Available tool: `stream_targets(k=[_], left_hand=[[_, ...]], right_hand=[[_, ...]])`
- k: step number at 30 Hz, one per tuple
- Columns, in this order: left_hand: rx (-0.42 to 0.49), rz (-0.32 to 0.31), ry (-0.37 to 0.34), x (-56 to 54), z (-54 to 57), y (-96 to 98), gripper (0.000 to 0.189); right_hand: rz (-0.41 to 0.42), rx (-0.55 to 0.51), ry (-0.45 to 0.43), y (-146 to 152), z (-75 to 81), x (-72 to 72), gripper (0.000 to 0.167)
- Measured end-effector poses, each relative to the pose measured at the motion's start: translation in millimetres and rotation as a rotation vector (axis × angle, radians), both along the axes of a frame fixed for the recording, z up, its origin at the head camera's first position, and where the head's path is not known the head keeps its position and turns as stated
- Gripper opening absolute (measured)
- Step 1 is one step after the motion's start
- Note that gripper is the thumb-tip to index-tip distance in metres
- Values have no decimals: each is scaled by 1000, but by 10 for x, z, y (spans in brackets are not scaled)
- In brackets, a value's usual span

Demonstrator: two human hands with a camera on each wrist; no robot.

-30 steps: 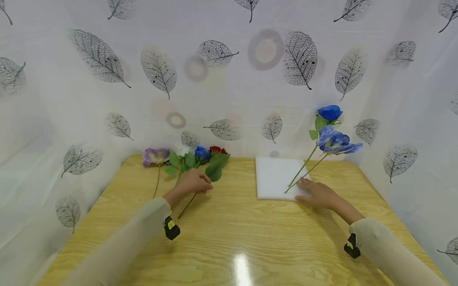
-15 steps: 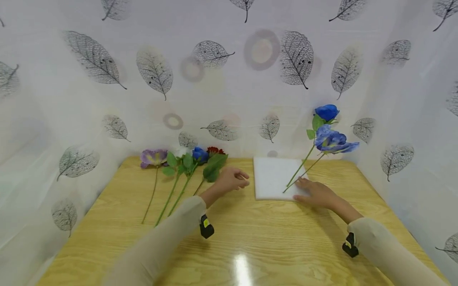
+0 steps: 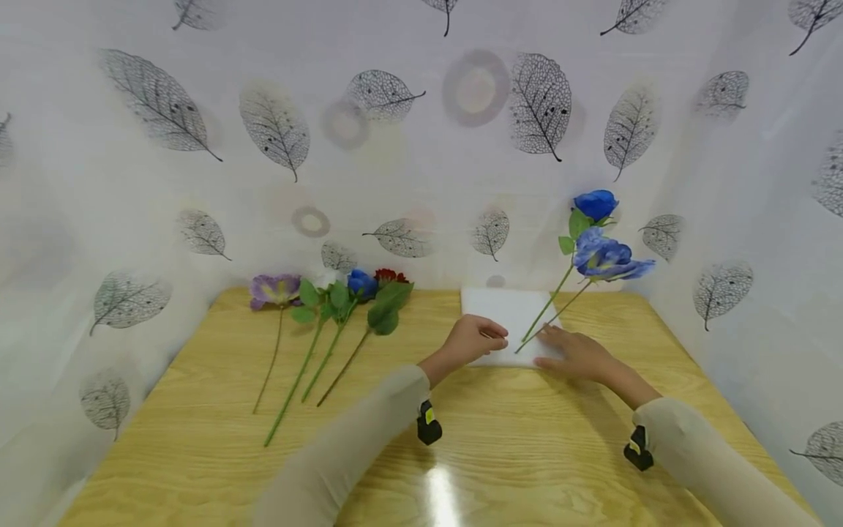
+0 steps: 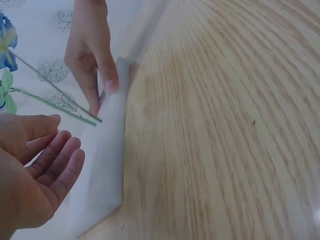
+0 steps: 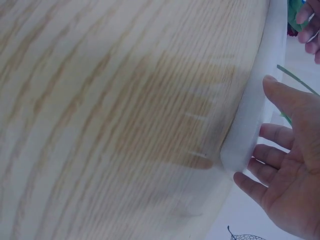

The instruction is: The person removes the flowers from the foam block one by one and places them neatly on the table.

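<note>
My left hand hovers at the left part of a white foam block, its fingers loosely bent around nothing in the left wrist view. My right hand rests at the block's right front corner; the right wrist view shows the thumb along the front edge and spread fingers by the side. Two artificial flowers, a blue rose and a ruffled blue-violet flower, lean right with their stem ends at the block's top. How deep the stems sit cannot be seen.
On the wooden table to the left lie several artificial flowers: a purple one, a white one largely hidden by leaves, a blue rose and a red one. Behind hangs a leaf-printed curtain.
My left hand has moved right, from over the lying flowers to the foam block. Their stems are now uncovered. The right hand stays at the block, and the head view has shifted slightly.
</note>
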State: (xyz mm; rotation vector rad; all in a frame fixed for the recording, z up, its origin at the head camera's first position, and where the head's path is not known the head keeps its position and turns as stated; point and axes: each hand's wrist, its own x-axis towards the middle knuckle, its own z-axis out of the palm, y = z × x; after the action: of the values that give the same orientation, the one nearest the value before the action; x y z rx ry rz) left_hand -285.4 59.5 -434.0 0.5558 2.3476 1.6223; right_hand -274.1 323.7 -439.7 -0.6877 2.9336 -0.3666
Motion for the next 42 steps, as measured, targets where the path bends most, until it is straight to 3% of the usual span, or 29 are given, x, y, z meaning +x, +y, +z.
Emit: stream_targets(k=[10,18,25,42], left_hand=[[-4,-29,13,-36,-86,213,22],[-12,18,6,-76,-173,317,16],[-31,21,12,-107,-231,369,15],[-122,9,66,-83,-207,371,16]], right_hand=[[-2,-7,0,-7,14,-9,72],[-7,-13,-20,-5,5,-3,74],[-12,-5,-17,-20,9,-7,72],[-23,-9,-9,-11,-4,-4,74]])
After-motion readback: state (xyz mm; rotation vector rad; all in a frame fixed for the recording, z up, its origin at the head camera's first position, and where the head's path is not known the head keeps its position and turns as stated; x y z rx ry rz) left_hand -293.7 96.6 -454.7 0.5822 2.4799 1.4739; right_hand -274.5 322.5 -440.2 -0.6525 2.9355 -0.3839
